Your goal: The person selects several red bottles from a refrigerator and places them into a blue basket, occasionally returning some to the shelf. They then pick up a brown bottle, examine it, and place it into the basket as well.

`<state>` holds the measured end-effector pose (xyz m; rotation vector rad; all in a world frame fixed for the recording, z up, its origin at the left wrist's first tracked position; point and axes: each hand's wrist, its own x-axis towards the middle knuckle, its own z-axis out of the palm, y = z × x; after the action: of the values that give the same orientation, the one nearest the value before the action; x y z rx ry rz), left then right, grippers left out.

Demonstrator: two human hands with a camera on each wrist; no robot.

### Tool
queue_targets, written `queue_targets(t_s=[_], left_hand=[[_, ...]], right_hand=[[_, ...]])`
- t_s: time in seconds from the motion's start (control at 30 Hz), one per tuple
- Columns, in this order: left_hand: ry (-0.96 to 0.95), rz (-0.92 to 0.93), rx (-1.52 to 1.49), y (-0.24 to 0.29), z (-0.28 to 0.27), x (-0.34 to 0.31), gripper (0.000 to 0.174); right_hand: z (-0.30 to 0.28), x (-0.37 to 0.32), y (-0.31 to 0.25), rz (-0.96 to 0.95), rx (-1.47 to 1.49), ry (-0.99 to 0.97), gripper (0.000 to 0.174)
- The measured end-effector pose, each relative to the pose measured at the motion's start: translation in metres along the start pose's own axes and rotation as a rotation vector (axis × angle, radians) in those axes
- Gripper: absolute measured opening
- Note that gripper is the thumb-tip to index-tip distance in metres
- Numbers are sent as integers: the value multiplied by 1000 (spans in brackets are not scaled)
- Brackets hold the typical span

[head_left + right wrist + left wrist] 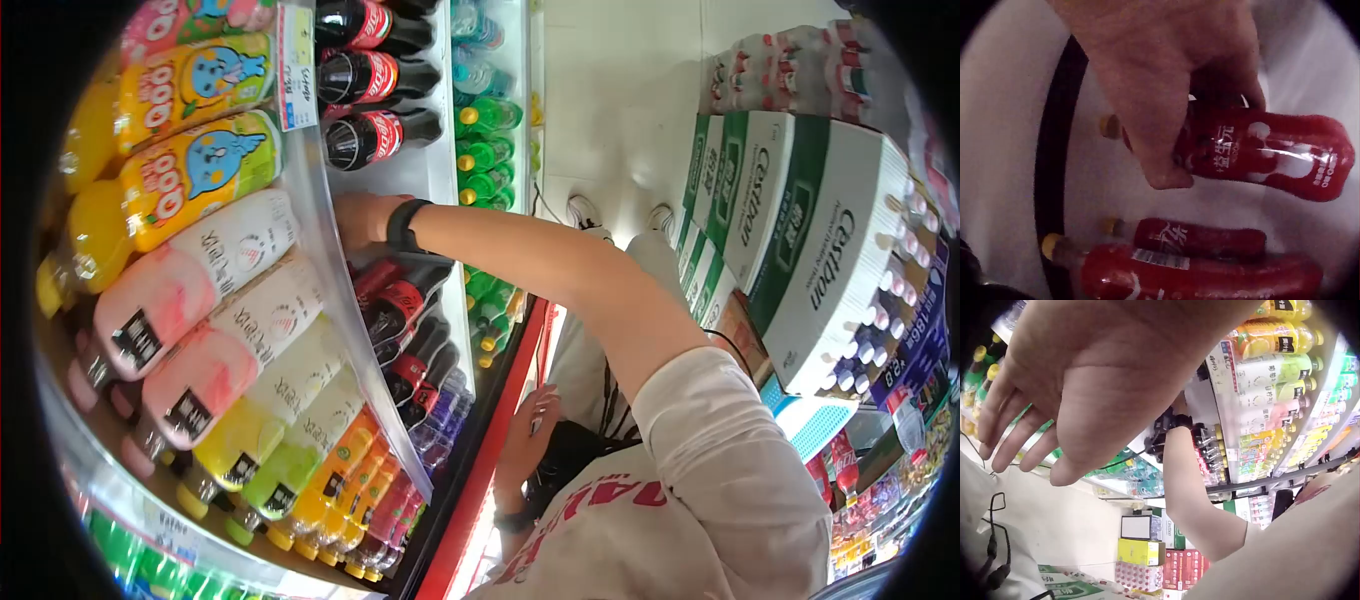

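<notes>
Right hand (pixel 1160 75): thumb and fingers grip the red bottle (pixel 1279 150) round its cap-side half—presumably for control. Bottle position: inside the display shelf (pixel 425 175), near two red bottles (pixel 1241 278) aligned alike, likely for orderly facing. Left hand (pixel 1110 381): fingers extended, palm bare.

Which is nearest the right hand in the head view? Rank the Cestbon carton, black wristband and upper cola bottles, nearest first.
1. Black wristband: on the wrist of the right hand.
2. Upper cola bottles: above the hand in view.
3. Cestbon carton: across the aisle, right of the picture.
</notes>
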<state>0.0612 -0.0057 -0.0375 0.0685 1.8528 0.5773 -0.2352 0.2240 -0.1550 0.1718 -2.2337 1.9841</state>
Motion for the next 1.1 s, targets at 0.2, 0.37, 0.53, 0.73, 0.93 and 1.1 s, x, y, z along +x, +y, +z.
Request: queue_targets(t_s=[0.2, 0.37, 0.53, 0.73, 0.93, 1.1], left_hand=[[-11, 155, 106, 33, -3, -21, 33], [21, 373, -40, 71, 2, -29, 27], [84, 468, -47, 120, 22, -28, 54], [-230, 732, 17, 202, 97, -62, 89], [-238, 1229, 114, 262, 163, -117, 53], [-638, 1084, 89, 276, 187, -166, 47]], right_hand=[[-31, -75, -43, 416, -246, 31, 53], [-60, -163, -45, 674, -259, 7, 65], [-115, -301, -108, 631, 13, 187, 46], [-162, -417, -285, 467, 164, 684, 73], [-150, -471, -426, 231, 73, 1174, 70], [-138, -502, -483, 126, 9, 1420, 80]])
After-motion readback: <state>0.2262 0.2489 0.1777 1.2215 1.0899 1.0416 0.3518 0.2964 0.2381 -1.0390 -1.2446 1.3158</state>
